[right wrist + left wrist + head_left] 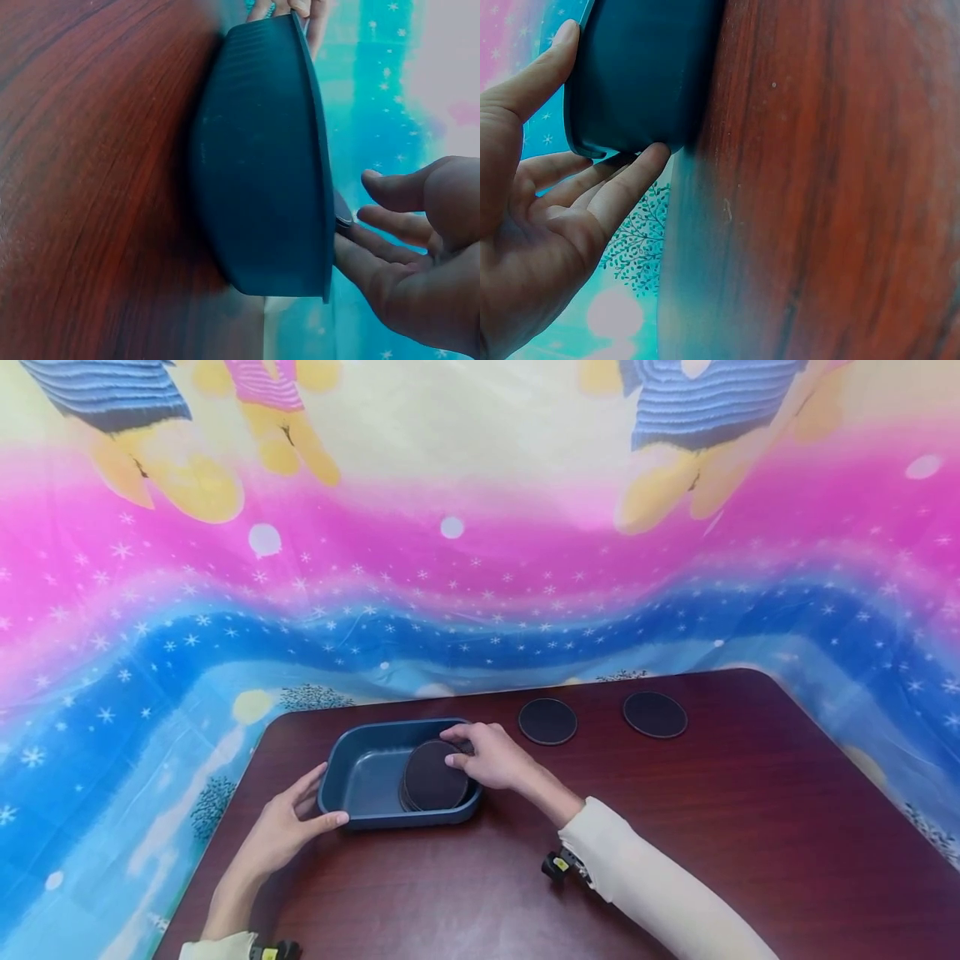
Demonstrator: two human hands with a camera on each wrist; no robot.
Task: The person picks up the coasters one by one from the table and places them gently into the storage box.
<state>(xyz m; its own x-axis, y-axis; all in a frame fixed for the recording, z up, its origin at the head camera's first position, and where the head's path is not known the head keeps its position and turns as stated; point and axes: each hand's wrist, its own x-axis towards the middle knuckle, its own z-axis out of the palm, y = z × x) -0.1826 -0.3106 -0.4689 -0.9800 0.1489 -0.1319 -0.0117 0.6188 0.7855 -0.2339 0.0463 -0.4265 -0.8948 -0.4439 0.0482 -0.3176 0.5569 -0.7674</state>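
A dark blue rectangular tray (pixel 375 820) stands on the table's left half. My left hand (pixel 288 822) spans its left end; the thumb lies on the front rim, and the fingers touch the left side. In the left wrist view, that hand (pixel 562 210) holds the tray wall (pixel 645 75) between thumb and fingers. Dark round coasters (pixel 435 777) lie stacked inside the tray's right end. My right hand (pixel 491 756) reaches over the right rim beside the coasters. From the right wrist, its thumb (pixel 401 191) stands apart while its fingers touch near the rim and a coaster's edge (pixel 343 208).
Two more dark round coasters, one (pixel 548 721) near the tray and another (pixel 656 715) farther right, lie flat near the back edge of the reddish-brown table (pixel 712 810). A colourful patterned cloth (pixel 480 635) hangs behind and around the table.
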